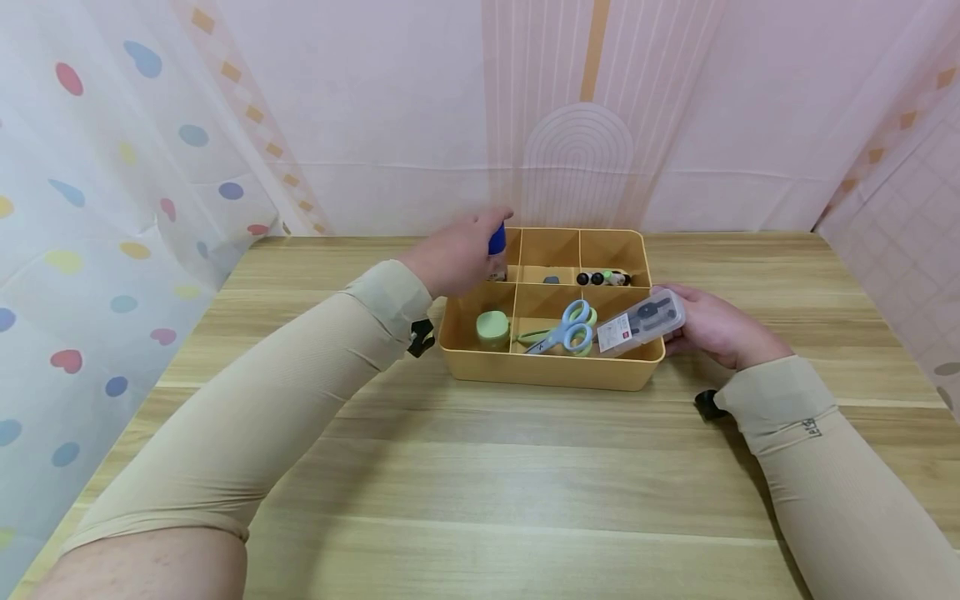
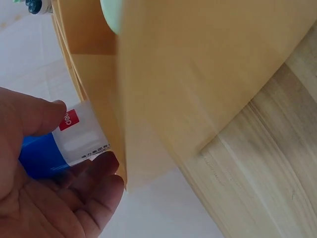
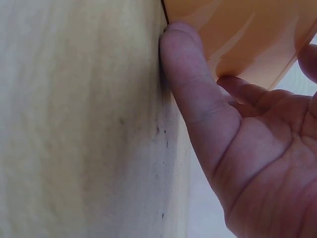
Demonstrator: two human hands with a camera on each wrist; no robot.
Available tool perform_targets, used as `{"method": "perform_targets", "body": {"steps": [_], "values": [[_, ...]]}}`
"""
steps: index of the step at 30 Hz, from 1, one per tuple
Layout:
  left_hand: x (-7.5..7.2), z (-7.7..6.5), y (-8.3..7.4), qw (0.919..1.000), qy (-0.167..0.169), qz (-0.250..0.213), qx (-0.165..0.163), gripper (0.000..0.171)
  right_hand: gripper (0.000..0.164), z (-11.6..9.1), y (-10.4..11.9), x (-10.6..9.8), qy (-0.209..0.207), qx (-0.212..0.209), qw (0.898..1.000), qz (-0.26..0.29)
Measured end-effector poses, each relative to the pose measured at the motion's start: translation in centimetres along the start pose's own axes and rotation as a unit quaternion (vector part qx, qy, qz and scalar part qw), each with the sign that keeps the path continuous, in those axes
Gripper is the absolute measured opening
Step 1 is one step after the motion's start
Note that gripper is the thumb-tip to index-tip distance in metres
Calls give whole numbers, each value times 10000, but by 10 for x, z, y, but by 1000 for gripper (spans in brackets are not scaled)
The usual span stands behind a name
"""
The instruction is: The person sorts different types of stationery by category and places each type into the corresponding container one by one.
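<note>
My left hand (image 1: 459, 252) grips a tube (image 2: 64, 146) with a blue end and a whitish body bearing a red label. It is over the back left compartment of a yellow divided organizer box (image 1: 551, 372). With fairly straight fingers, my right hand (image 3: 247, 116) touches the box's right outer wall. A clear plastic case (image 1: 641, 322) with dark tools inside leans in the front right compartment, its upper end close to that hand. Blue scissors (image 1: 564, 327) lie tilted beside it, over something green. A light green lidded container (image 1: 492, 328) occupies the front left compartment.
Small black, white and green items (image 1: 603, 278) lie in the back right compartment, and a small grey piece (image 1: 551, 280) in the back middle one. The box stands on a wooden table (image 1: 510, 467), near its back edge against a patterned curtain (image 1: 390, 108).
</note>
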State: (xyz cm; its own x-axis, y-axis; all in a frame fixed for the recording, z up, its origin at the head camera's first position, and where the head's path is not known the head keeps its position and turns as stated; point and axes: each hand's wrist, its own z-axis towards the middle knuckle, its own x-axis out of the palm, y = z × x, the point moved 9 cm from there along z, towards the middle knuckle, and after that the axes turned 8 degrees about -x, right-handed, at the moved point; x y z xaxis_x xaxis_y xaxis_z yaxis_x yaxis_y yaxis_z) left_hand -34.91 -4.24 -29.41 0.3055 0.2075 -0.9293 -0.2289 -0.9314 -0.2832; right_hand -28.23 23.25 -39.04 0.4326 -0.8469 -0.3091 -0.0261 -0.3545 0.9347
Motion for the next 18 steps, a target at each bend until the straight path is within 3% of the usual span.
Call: {"method": "perform_targets", "body": {"steps": [12,18], "values": [[2,-3,5,10000,41,-23,47,83,64,2,-1,1,27,5,10000,6],[-5,-9,11,9996,-171,-157,184,87,66,3,-1,-1,30,-9,10000,-36]]}}
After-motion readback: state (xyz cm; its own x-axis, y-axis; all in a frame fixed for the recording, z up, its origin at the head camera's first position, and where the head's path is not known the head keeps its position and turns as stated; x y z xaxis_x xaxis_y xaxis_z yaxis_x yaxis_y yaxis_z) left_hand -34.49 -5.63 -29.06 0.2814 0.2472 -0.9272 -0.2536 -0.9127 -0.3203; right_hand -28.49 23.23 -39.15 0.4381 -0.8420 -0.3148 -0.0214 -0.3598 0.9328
